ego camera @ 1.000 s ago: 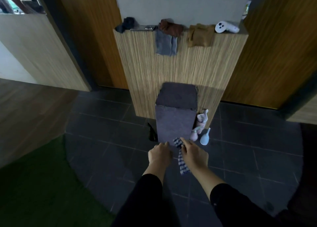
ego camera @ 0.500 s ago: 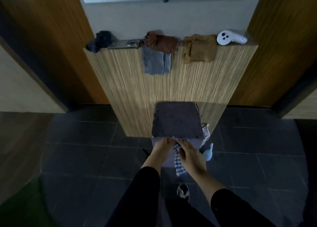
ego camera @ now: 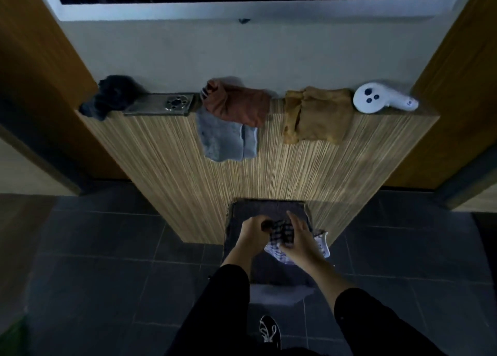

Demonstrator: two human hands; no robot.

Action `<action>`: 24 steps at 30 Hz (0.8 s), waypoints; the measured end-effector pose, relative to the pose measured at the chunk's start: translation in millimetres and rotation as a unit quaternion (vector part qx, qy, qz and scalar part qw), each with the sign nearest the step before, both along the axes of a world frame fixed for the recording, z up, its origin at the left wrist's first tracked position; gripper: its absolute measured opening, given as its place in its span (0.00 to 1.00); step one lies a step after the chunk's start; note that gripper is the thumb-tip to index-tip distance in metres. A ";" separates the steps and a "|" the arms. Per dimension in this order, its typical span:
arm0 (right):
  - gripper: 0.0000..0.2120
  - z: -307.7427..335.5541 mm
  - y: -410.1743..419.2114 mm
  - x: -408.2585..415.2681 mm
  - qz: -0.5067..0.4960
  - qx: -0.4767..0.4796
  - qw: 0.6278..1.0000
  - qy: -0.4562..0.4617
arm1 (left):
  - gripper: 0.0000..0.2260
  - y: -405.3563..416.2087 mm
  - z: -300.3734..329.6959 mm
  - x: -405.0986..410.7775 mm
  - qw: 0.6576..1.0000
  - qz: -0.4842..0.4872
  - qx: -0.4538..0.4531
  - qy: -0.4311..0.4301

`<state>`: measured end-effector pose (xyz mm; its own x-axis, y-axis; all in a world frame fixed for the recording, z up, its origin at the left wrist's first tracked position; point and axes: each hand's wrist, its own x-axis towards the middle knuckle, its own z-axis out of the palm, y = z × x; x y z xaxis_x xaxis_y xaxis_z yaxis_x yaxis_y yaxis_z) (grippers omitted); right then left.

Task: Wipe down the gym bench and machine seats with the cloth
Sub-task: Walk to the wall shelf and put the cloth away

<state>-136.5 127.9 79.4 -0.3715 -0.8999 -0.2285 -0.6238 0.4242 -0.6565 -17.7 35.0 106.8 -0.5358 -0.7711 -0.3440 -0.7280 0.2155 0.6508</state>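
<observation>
A dark grey padded seat block (ego camera: 266, 210) stands on the tiled floor against a wood-grain half wall. Over its top I hold a blue-and-white checked cloth (ego camera: 281, 233) between both hands. My left hand (ego camera: 254, 234) grips the cloth's left end with curled fingers. My right hand (ego camera: 301, 238) pinches the right part of the cloth, its index finger stretched forward over the seat. The lower end of the cloth hangs below my right hand. The front face of the block is partly hidden by my forearms.
The half wall (ego camera: 188, 167) carries a black cloth (ego camera: 113, 97), a metal tray (ego camera: 161, 105), rust and grey cloths (ego camera: 231, 119), a mustard cloth (ego camera: 317, 113) and a white hair dryer (ego camera: 382, 101). White bottles (ego camera: 322, 241) stand right of the seat. My shoe (ego camera: 269, 331) is below.
I have stepped closer and the view now looks straight down on the seat. Both hands rose from the block's front face to its top, bunching the cloth between them.
</observation>
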 end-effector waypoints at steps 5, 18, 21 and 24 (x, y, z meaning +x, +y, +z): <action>0.27 -6.8 -37.3 -28.5 0.024 0.062 0.998 -0.011 | 0.13 -32.2 -6.3 -6.0 1.000 -0.011 -0.008 0.021; 0.11 -14.1 -81.4 -40.9 0.008 0.176 0.982 -0.068 | 0.12 -88.6 -45.2 -13.3 0.994 -0.082 0.069 -0.014; 0.10 -39.0 -91.2 -45.7 0.011 0.206 0.975 -0.082 | 0.13 -94.2 -74.2 -19.1 0.992 -0.089 0.080 -0.036; 0.12 -72.6 -99.8 -52.6 0.031 0.219 0.974 -0.051 | 0.11 -95.3 -104.1 -27.9 0.992 -0.074 0.084 -0.065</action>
